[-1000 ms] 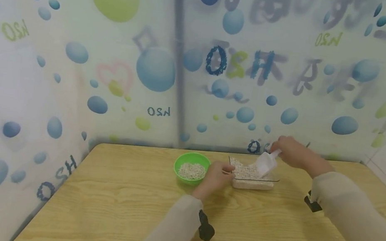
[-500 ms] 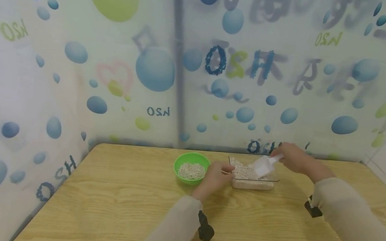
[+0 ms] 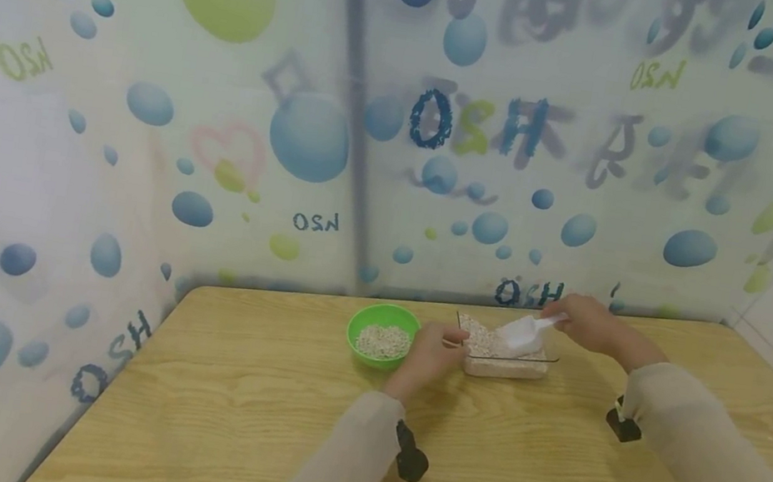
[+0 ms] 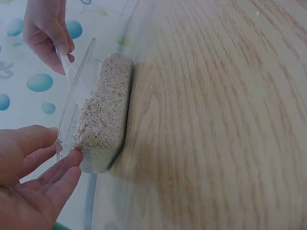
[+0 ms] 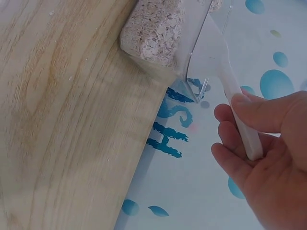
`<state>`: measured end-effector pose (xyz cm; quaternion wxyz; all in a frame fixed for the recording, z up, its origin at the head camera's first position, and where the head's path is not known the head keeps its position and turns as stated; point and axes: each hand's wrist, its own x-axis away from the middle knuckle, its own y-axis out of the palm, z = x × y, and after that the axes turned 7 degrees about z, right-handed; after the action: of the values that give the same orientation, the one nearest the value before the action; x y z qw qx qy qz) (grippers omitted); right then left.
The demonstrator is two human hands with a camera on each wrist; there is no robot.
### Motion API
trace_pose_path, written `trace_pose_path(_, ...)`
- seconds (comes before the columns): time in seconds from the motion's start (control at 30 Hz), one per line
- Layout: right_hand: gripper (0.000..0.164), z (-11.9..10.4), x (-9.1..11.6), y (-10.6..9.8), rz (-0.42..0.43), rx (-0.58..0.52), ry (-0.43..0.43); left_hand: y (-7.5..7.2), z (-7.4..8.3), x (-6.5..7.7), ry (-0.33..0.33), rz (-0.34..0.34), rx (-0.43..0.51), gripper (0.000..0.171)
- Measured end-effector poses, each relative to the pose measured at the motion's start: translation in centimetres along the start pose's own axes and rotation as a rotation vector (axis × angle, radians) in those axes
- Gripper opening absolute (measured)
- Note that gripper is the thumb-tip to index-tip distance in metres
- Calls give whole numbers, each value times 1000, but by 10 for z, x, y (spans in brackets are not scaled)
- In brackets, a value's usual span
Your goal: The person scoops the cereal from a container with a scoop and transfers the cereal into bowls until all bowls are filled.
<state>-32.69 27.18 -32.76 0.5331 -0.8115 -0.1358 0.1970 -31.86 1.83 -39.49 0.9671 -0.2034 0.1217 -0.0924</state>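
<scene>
A clear rectangular container [image 3: 506,369] filled with oat flakes [image 3: 480,338] stands on the table. My left hand [image 3: 430,358] holds its near-left corner, thumb and fingers on either side of the rim in the left wrist view. With my right hand [image 3: 589,322] I grip a white scoop [image 3: 523,336] by its handle [image 5: 244,129], thumb on top and fingers curled below. The scoop's head lies low in the container, tilted among the flakes, its leading edge hidden by them. Just left of my left hand, a green bowl [image 3: 386,313] contains more flakes [image 3: 383,342].
The wooden table [image 3: 242,387] ends at a patterned curtain [image 3: 252,85] behind the container. Another curtained side [image 3: 16,233] borders its left edge. A few tiny flakes lie on the wood. A dark strap piece [image 3: 411,456] hangs at my left wrist.
My right hand has come lower and slightly right, tipping the scoop from steep to flatter and deeper in the flakes. My left hand stays at the container's corner.
</scene>
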Motion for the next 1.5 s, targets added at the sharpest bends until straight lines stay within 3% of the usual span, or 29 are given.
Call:
trace_pose_path(0.33, 22, 1, -1, 10, 26, -12, 2, 1, 2, 0, -35, 9, -7, 23)
trace_pose_path(0.77, 22, -6, -1, 23, 54, -137, -55, 0, 3, 1, -48, 8, -11, 23)
trace_pose_path(1.13, 24, -9, -3, 37, 85, -158, 5, -2, 5, 2, -65, -1, -7, 24)
trace_pose_path(1.5, 24, -4, 6, 45, 164, -205, -4, -2, 5, 1, -41, -5, 1, 24)
